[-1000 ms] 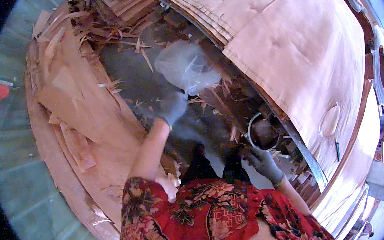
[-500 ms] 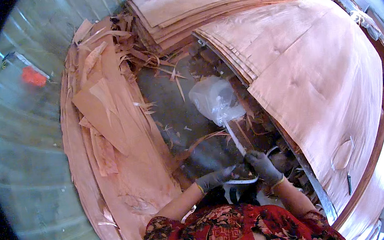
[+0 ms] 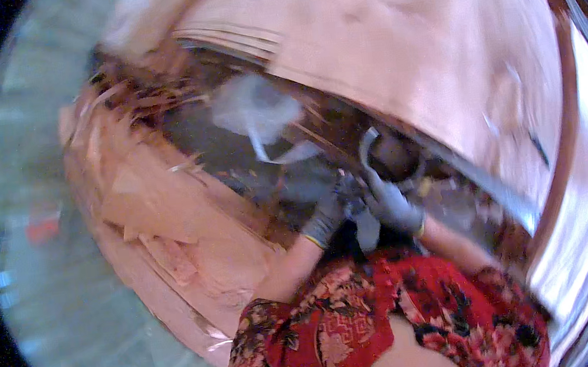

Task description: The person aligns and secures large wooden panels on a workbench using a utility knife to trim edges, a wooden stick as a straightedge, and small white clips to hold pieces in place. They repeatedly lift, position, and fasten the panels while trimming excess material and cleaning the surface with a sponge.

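Observation:
My left hand [image 3: 324,222], in a grey glove, reaches in low at the centre, its fingers smeared and close to the other hand. My right hand [image 3: 395,208], also gloved, is beside it. A curved white strip [image 3: 367,148] rises from the fingers of my right hand, which look closed on it. Between the hands is a small dark patch too blurred to name. Farther off, a translucent plastic bag [image 3: 255,109] lies in the gap between the wood sheets. Another length of white strip [image 3: 258,146] trails from the bag and bends to the right.
A large stack of thin wood veneer sheets [image 3: 395,51] fills the right. A lower pile of veneer [image 3: 167,204] lies at the left, with torn scraps [image 3: 146,102] beyond it. A dark pen-like object [image 3: 540,150] rests on the right stack. An orange-red item [image 3: 43,228] is at far left.
The view has swung and blurred. The strip between the bag and my right hand was taut; now it lies bent near the bag. My hands have come closer together.

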Demonstrator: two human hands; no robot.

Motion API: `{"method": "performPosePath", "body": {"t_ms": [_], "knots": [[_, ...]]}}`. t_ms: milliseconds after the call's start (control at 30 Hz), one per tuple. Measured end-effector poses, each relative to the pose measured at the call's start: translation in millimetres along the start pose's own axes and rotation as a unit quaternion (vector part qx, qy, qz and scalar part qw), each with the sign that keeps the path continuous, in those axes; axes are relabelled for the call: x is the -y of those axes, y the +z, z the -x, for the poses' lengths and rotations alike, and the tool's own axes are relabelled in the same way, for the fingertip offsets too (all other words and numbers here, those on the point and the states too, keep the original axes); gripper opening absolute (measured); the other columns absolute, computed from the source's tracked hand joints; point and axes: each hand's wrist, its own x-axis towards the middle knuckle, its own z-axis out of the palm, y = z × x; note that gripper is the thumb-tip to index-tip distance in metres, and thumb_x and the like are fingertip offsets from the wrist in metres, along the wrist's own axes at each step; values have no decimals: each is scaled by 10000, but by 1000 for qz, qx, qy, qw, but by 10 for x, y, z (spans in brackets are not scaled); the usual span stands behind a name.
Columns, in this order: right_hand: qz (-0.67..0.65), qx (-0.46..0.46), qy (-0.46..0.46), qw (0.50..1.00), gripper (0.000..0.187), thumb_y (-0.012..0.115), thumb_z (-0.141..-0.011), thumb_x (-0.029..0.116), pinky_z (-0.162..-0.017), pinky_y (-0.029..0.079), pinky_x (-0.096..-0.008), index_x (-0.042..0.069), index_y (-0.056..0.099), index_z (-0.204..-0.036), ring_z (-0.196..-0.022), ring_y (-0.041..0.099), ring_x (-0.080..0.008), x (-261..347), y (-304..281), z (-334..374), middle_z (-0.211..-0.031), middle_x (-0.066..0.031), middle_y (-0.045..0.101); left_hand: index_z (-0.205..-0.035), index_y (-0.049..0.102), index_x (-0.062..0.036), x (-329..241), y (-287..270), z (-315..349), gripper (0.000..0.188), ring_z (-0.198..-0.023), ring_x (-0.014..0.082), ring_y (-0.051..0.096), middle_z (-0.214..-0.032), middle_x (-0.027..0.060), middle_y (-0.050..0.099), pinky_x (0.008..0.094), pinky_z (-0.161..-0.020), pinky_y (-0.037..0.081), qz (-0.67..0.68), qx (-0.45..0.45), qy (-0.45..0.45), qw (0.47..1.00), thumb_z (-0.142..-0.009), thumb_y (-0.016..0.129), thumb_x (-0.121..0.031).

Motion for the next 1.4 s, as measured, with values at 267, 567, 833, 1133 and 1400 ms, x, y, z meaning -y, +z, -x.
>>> {"method": "performPosePath", "body": {"t_ms": [267, 567, 833, 1133, 1400], "knots": [[28, 77, -31, 996, 572, 465, -777, 96, -696, 466, -471, -70, 285, -1294, -812, 589, -394, -602, -85, 286, -918, -271, 584, -899, 659, -47, -15, 355, 121, 228, -653, 245, 608, -760, 124, 651, 352, -593, 466, -553, 46, 128, 822, -783, 638, -243], [385, -133, 111, 907, 429, 528, -741, 147, -836, 396, -472, 144, 509, -1170, -1001, 514, -346, -617, -948, 785, -1077, -170, 539, -767, 620, -46, -204, 996, -592, 204, -738, 362, 613, -755, 184, 625, 457, -635, 472, -823, -44, 183, 536, -800, 572, -242], [337, -20, 142, 931, 511, 471, -804, 297, -1003, 202, -510, 116, 448, -1282, -1199, 369, -331, -949, -97, 195, -1280, -124, 427, -833, 635, -72, 57, 935, -1164, 204, -781, 344, 632, -818, 182, 645, 443, -669, 501, -865, -88, 140, 473, -783, 529, -240], [340, 66, 185, 920, 575, 421, -864, 422, -1048, 97, -540, 102, 374, -1339, -1314, 237, -354, -936, -131, -64, -1421, -143, 290, -827, 641, -66, -742, 188, -370, 183, -709, 326, 631, -735, 167, 632, 427, -603, 482, -875, -187, 178, 409, -758, 566, -219], [185, 88, 39, 978, 658, 614, -768, 361, -1015, 268, -471, 88, 386, -1321, -1182, 402, -393, -153, -666, 159, -1292, -220, 394, -751, 625, -41, -1502, -784, 738, 173, -580, 278, 582, -672, 159, 595, 373, -534, 439, -760, -95, 160, 622, -795, 570, -199]]}}
